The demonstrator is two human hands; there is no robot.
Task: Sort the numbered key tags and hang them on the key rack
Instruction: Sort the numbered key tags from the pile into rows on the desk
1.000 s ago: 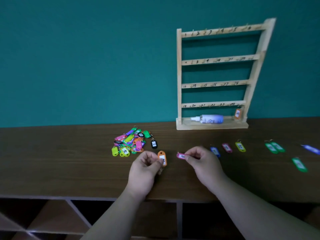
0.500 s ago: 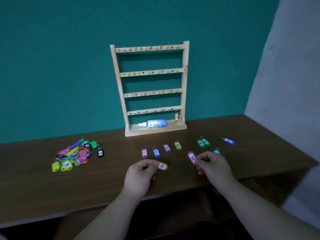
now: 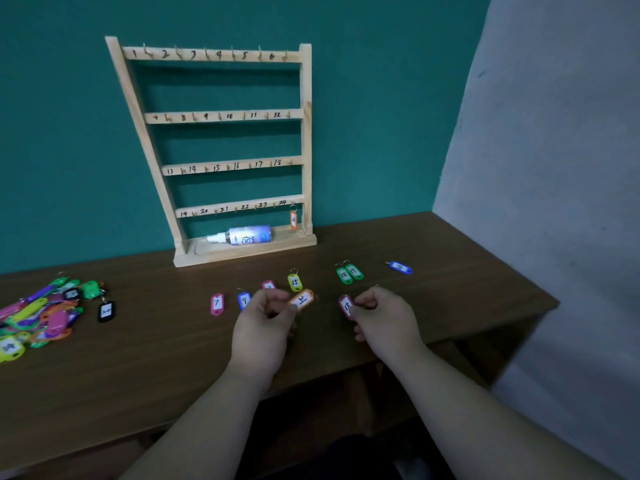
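Head view: left hand (image 3: 265, 327) pinched on an orange tag (image 3: 302, 300) marked 21, held just above the brown table (image 3: 145, 355). Right hand (image 3: 384, 318) clamped on a pink tag (image 3: 346, 305) marked 18, just right of the orange one, not touching it. Beyond the left grip, in a row: pink 7 tag (image 3: 217, 304), blue tag (image 3: 243, 300), yellow 15 tag (image 3: 294, 282). Beyond the right grip: two green tags (image 3: 349, 273), side by side. Far left of both grips: heap of mixed tags (image 3: 45, 313). Behind, against the wall: wooden key rack (image 3: 221, 140) with numbered hooks, an orange tag hung (image 3: 293, 219) on 24.
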